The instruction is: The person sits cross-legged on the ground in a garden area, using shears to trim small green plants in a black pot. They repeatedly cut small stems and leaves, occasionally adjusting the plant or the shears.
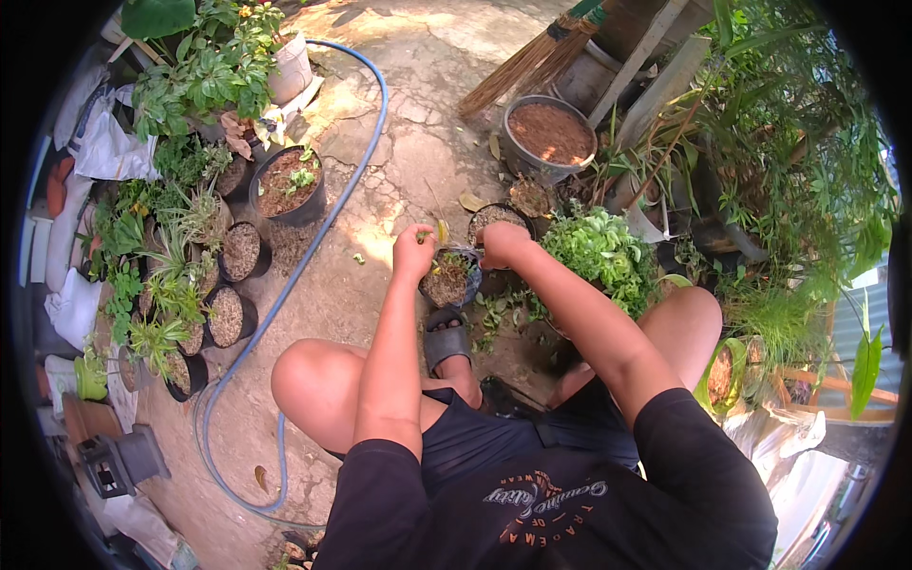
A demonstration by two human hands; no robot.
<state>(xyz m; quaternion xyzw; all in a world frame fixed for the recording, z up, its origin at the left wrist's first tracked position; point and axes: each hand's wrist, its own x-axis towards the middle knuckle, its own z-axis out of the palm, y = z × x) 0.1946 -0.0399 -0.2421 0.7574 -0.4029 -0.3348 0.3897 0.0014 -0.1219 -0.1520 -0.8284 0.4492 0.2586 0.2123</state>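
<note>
I sit low with my knees apart, and both hands are over small plant pots. My left hand [413, 251] pinches a bit of green leaf [422, 236] between thumb and fingers. Below it stands a small plastic pot [447, 279] with soil and a small, partly yellowed plant. My right hand [504, 244] is at the right rim of that pot; its fingertips are partly hidden, so what they grip is unclear. Behind this hand is a round black pot [491, 217] of light, grainy soil. A bushy green plant [595, 249] grows just right of my right wrist.
A blue hose [335, 206] curves over the cracked concrete on the left. Several soil-filled pots [229, 315] line that side, near a larger black pot [285, 187] with leafy cuttings. Ahead right are a grey soil tub [550, 135] and stick brooms [527, 64]. Loose leaves [493, 313] lie beside my sandal [447, 342].
</note>
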